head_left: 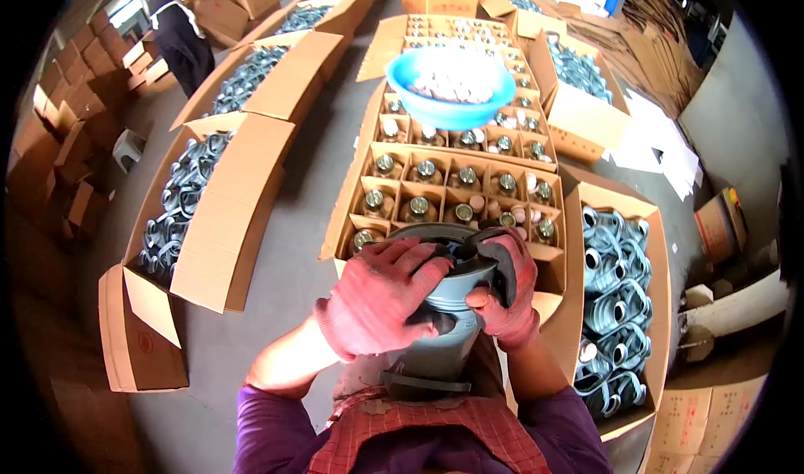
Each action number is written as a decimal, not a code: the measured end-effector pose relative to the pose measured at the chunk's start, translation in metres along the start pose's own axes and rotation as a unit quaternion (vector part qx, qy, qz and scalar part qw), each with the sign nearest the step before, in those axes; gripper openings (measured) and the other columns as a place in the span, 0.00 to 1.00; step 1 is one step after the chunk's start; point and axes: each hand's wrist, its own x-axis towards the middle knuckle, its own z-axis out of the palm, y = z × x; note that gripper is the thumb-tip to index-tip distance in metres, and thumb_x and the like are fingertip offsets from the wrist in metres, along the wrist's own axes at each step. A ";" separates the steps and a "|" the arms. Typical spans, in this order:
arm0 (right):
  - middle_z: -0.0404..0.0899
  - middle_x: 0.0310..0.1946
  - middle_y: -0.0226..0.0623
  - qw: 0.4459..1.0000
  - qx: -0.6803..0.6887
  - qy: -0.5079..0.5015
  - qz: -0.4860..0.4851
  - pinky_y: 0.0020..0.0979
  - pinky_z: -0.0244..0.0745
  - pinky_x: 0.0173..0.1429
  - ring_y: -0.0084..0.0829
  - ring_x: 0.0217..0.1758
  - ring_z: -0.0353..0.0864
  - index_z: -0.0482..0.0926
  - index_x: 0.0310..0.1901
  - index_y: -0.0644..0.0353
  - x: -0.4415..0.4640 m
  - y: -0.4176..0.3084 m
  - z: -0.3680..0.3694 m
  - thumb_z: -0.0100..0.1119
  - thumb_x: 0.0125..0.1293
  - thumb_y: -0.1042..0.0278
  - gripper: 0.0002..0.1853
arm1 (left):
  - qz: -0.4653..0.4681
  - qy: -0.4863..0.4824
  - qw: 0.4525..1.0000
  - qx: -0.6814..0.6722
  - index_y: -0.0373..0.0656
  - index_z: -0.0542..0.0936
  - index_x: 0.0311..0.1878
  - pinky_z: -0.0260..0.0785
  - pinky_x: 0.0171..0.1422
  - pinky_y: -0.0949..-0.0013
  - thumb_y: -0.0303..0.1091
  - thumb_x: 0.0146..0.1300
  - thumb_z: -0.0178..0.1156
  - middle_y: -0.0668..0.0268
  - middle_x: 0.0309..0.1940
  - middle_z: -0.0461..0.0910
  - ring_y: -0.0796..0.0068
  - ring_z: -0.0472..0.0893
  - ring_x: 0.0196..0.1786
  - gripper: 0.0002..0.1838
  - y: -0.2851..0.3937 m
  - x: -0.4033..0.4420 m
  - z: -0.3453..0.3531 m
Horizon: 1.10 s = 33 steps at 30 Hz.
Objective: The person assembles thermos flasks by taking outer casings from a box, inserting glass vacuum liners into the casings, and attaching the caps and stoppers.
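A grey-blue cylindrical vessel (440,352) stands between my forearms, close against my apron, with a dark curved handle low on its near side. My left hand (381,294), in a red glove with dark fingertips, curls over its upper left side. On the opposite side my right hand (511,290), gloved alike, grips the rim with the thumb in front. My fingers partly hide the vessel's mouth. Just beyond it is a divided carton (342,223) of glass bottles (419,208) with shiny tops, several small pale pieces (518,214) lying among them.
A blue basin (452,115) of small white pieces rests on the cartons ahead. At right, an open box (659,306) holds grey-blue handled parts (618,311). Similar boxes (230,214) line the left. A stool (128,149) and another person (177,34) are farther left.
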 end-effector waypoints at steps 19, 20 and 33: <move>0.78 0.37 0.30 0.935 0.298 0.024 0.190 0.27 0.70 0.49 0.25 0.41 0.75 0.76 0.47 0.64 -0.009 0.097 0.046 0.54 0.68 0.51 0.21 | -0.188 0.181 0.786 -0.560 0.32 0.82 0.42 0.72 0.46 0.75 0.31 0.48 0.72 0.63 0.37 0.83 0.79 0.78 0.39 0.19 -0.079 -0.020 0.074; 0.78 0.37 0.30 0.949 0.244 0.037 0.197 0.27 0.71 0.48 0.24 0.40 0.75 0.76 0.48 0.64 -0.013 0.100 0.045 0.54 0.68 0.49 0.22 | -0.190 0.216 0.784 -0.550 0.31 0.82 0.38 0.72 0.45 0.71 0.32 0.48 0.70 0.61 0.34 0.83 0.75 0.80 0.39 0.16 -0.072 -0.015 0.069; 0.75 0.32 0.35 0.977 0.170 0.006 0.128 0.27 0.71 0.41 0.24 0.35 0.76 0.77 0.38 0.66 0.006 0.032 0.024 0.68 0.51 0.71 0.14 | -0.176 0.178 0.812 -0.528 0.30 0.80 0.37 0.71 0.55 0.65 0.62 0.49 0.67 0.56 0.38 0.82 0.61 0.81 0.49 0.36 -0.119 -0.048 0.093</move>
